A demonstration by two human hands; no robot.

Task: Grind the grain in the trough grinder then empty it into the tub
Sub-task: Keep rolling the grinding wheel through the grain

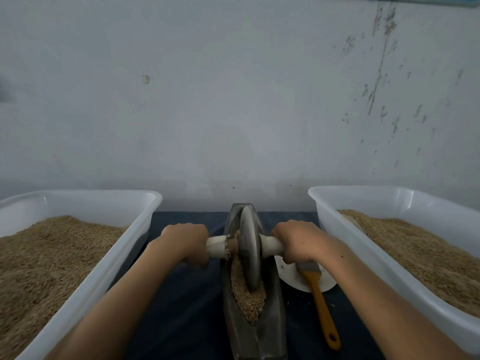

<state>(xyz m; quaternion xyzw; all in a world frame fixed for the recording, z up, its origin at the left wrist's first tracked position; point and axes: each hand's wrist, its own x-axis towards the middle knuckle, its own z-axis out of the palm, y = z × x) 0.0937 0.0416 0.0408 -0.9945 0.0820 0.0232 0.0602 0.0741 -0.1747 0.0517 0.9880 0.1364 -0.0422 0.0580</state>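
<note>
Metal trough grinder (253, 331) lies lengthwise between two grain tubs, left hand (185, 241) and right hand (298, 240) each curled round the wheel's (250, 250) axle ends for even pressure on the grain (246, 300) in its channel.

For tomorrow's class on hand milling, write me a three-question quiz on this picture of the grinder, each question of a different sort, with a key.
1. True or false: the left hand and the right hand each grip one end of the handle beside the wheel.
2. Where does the brush lie? A) in the left tub B) right of the trough, bristle end over a white plate C) in the trough
3. Fill in: the trough holds ____ under the wheel.

Key: 1 true; 2 B; 3 grain
</note>
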